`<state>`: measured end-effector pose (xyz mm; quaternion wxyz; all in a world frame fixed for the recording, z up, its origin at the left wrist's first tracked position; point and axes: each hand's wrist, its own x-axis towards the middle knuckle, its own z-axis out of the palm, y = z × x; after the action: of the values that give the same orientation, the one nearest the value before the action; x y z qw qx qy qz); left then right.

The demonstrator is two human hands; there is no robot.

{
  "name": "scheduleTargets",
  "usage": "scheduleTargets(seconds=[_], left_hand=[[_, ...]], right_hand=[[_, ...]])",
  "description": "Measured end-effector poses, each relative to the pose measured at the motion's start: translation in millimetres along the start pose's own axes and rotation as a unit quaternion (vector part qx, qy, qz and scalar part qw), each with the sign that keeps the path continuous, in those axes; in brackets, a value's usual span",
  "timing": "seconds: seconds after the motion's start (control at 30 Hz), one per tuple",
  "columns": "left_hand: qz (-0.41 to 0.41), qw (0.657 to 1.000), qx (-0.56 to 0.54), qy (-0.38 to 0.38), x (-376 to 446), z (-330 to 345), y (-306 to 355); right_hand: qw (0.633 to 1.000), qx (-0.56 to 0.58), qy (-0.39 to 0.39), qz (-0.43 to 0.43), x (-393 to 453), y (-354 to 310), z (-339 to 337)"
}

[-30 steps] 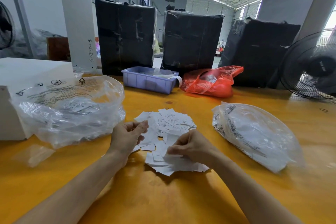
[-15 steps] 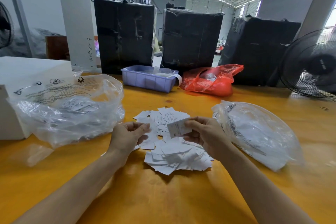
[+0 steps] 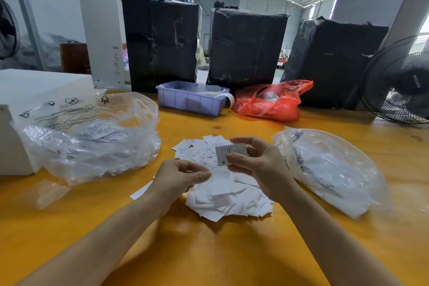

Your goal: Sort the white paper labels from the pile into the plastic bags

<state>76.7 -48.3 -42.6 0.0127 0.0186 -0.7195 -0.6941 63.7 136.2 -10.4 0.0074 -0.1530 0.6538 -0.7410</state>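
Observation:
A pile of white paper labels (image 3: pixel 222 195) lies on the yellow table (image 3: pixel 209 251) in front of me. My right hand (image 3: pixel 257 165) pinches one printed label (image 3: pixel 231 153) between thumb and fingers, held up above the pile. To its left, my left hand (image 3: pixel 178 179) hovers over the pile's left edge with fingers loosely curled and nothing in them. A clear plastic bag (image 3: pixel 88 141) with labels inside sits at the left. Another clear plastic bag (image 3: pixel 329 169) with white labels lies at the right.
A white box (image 3: pixel 34 90) stands at the far left behind the bag. A purple bin (image 3: pixel 190 100) and a red plastic bag (image 3: pixel 271 102) sit at the back, before three black wrapped bundles (image 3: pixel 162 42). A black fan (image 3: pixel 399 83) stands at the right.
My right hand picked a label out of the pile and lifted it above the pile. My left hand rose slightly off the pile's left edge.

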Motion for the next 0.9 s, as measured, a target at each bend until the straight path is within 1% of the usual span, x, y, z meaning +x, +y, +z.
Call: scheduleTargets(seconds=[0.1, 0.2, 0.33, 0.5, 0.6, 0.73, 0.9], left_hand=[[-0.018, 0.999, -0.014, -0.025, -2, 1, 1], [-0.032, 0.998, -0.009, -0.057, -6, 1, 4], [-0.027, 0.996, 0.003, -0.084, -9, 2, 7], [-0.024, 0.996, 0.002, -0.090, -10, 0, 10], [-0.026, 0.995, 0.013, -0.094, -11, 1, 12], [-0.016, 0.996, 0.033, -0.087, -11, 0, 12], [-0.003, 0.998, 0.027, -0.063, -11, -2, 14]], right_hand=[[0.994, -0.093, -0.008, -0.055, -4, 1, 7], [0.985, -0.148, 0.003, -0.090, -6, 2, 11], [0.970, -0.207, 0.030, -0.124, -6, 4, 10], [0.966, -0.229, 0.026, -0.121, -6, 7, 11], [0.965, -0.237, 0.004, -0.112, -6, 6, 11], [0.958, -0.262, -0.036, -0.109, -8, 7, 11], [0.958, -0.269, -0.036, -0.095, -6, 6, 8]])
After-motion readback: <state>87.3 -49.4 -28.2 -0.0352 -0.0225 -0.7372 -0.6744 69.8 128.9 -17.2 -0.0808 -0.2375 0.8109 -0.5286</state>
